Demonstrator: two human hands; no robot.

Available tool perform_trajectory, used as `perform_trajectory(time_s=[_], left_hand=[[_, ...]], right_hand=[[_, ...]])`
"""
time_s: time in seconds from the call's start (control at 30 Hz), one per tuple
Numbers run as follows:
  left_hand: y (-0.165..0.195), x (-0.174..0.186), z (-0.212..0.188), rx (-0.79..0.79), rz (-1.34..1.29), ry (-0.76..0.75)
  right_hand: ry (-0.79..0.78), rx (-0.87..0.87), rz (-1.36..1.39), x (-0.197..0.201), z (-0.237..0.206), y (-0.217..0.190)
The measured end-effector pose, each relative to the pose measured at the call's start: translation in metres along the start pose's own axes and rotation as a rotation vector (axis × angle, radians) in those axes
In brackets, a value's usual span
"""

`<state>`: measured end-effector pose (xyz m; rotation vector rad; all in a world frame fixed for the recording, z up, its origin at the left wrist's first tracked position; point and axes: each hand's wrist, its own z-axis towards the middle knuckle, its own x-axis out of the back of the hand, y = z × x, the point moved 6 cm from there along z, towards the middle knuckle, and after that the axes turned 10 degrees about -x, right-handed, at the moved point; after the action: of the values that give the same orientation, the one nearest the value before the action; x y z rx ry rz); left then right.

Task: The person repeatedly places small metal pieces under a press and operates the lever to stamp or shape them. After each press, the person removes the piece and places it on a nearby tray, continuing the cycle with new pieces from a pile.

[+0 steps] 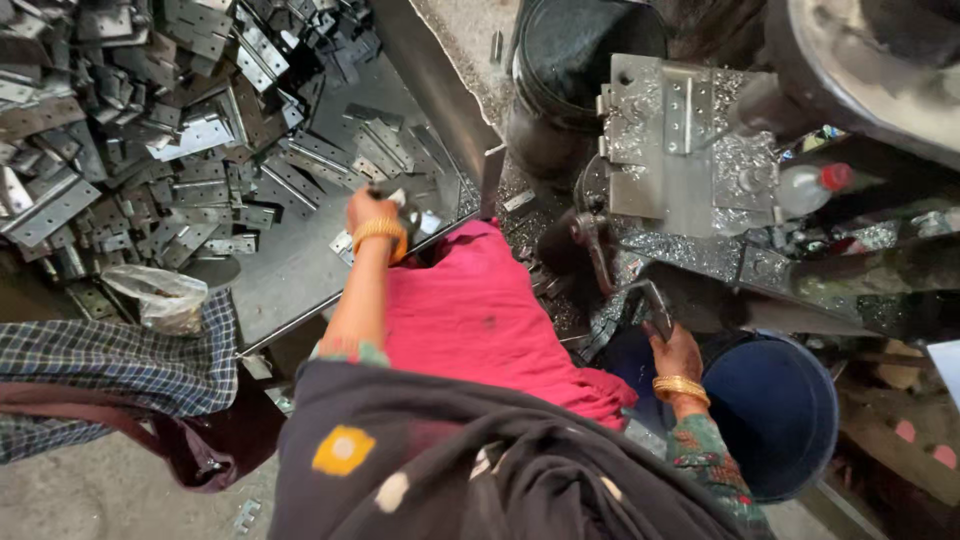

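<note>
Seen from above, nearest the viewer, the right hand (675, 352) is closed around a dark machine lever (650, 300) beside a blue drum (780, 415). Farther off, the left hand (372, 212) grips a small metal hinge plate (408, 212) at the near edge of the steel table (290, 275). Beyond it, toward the far left corner, lies the hinge pile (140, 120).

Flat grey metal hinge plates (190, 140), heaped
</note>
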<state>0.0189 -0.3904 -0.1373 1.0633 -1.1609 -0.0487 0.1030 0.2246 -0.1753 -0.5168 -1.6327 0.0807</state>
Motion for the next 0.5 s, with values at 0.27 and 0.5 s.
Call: perform_trajectory(time_s=[0.27, 0.5], left_hand=[[0.014, 0.049, -0.054, -0.102, -0.142, -0.019], [0.178, 0.080, -0.087, -0.959, -0.057, 0.495]], right_hand=[[-0.081, -0.138, 0.015, -0.012, 0.006, -0.004], [-0.110, -0.120, 0.105, -0.007, 0.001, -0.017]])
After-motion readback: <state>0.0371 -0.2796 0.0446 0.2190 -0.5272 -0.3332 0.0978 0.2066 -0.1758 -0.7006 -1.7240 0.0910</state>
